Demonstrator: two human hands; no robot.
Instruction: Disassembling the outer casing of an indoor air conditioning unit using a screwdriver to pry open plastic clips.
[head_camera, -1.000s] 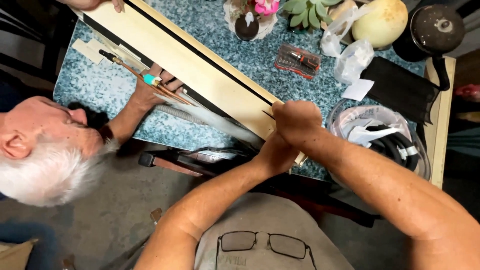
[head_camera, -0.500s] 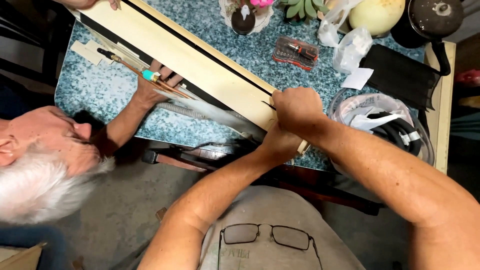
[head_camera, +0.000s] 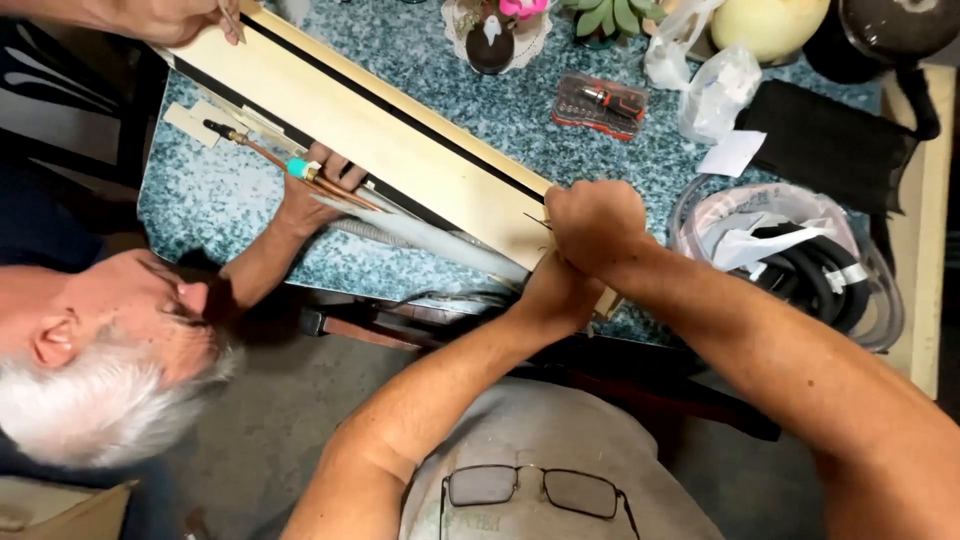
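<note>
Little has shifted since the earlier frames: both of the wearer's hands stay clamped at the near end of the long cream panel (head_camera: 400, 140), and the co-worker's hand (head_camera: 315, 190) remains on the pipes along the panel's front side.

Near the bench's (head_camera: 220, 210) left front edge, that other person's hand pins thin copper tubes (head_camera: 270, 158) with a teal fitting against a grey insulated hose (head_camera: 440, 245). Keeping that grip steady seems wise, so the bundle cannot swing while the near end is worked.

At the front edge, the left hand (head_camera: 555, 290) is wrapped from below around the end of the panel, and the right hand (head_camera: 592, 222) is fisted tight on top of it; whatever small part it pinches is hidden. Pressure is best kept square to the panel, I judge, since it overhangs the edge.

The panel is a long, flat, cream casing with a dark slot running its length, lying diagonally from the far left corner to the front edge. Toward the right edge sits a coil of black hose (head_camera: 810, 265) in clear wrap.
</note>
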